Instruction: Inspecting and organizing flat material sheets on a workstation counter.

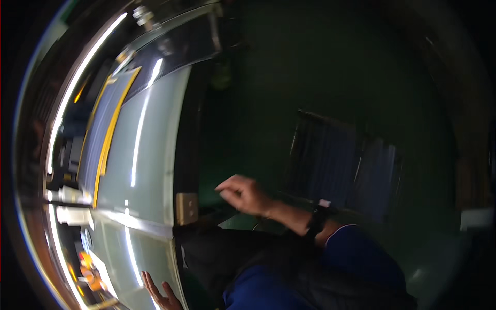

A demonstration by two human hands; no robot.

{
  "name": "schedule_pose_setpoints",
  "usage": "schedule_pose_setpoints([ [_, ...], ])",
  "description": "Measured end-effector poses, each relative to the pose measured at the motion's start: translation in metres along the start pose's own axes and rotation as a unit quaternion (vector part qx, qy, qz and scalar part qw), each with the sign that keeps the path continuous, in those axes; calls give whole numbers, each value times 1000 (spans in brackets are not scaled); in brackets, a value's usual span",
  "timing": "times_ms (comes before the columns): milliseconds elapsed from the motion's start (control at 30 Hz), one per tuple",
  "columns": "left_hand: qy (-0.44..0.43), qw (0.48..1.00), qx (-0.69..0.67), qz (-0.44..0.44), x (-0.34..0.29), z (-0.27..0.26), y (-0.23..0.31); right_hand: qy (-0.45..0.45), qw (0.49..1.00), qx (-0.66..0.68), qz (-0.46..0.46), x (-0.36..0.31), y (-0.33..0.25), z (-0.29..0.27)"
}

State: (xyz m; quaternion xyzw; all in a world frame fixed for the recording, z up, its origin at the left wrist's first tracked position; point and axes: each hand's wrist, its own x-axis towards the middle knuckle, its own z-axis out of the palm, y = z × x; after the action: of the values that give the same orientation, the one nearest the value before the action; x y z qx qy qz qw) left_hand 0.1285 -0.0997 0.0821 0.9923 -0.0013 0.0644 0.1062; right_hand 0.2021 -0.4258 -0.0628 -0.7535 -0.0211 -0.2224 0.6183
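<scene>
Dark green floor (310,62) fills the upper right; a pale bench (157,137) stands at left. At lower left the left hand (161,293) spreads open, contact unclear; at centre the right hand (244,195), half-open and apparently empty, is near a beige box (187,208). The bench looks stiff, heavy and slick, probably best held by its edge.

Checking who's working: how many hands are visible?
2: the left hand at the pale table, low in view; the right hand right of it. Darkness may hide others.
</scene>
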Motion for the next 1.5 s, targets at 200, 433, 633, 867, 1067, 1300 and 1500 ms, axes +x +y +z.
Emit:
schedule_pose_setpoints([
  [200, 22, 995, 17, 99, 40, 72, 25, 313, 831, -139, 439, -162, 229, -206],
  [433, -20, 993, 94, 72, 50, 92, 12, 352, 784, -35, 510, -213, 323, -220],
  [633, -51, 997, 33, 49, 50, 76, 69, 294, 646, -307, 634, -144, 331, -187],
  [867, -30, 973, -217, -74, 40, 82, 61, -144, 571, -675, 445, -192, 409, -178],
  [1067, 35, 998, -25, 45, 41, 91, 18, -219, 568, -613, 504, -236, 410, -239],
  [1300, 42, 996, -73, 42, 36, 82, 30, -179, 612, -619, 460, -185, 362, -244],
  [1500, 57, 996, 15, 73, 46, 70, 50, -129, 636, -623, 437, -178, 302, -253],
])
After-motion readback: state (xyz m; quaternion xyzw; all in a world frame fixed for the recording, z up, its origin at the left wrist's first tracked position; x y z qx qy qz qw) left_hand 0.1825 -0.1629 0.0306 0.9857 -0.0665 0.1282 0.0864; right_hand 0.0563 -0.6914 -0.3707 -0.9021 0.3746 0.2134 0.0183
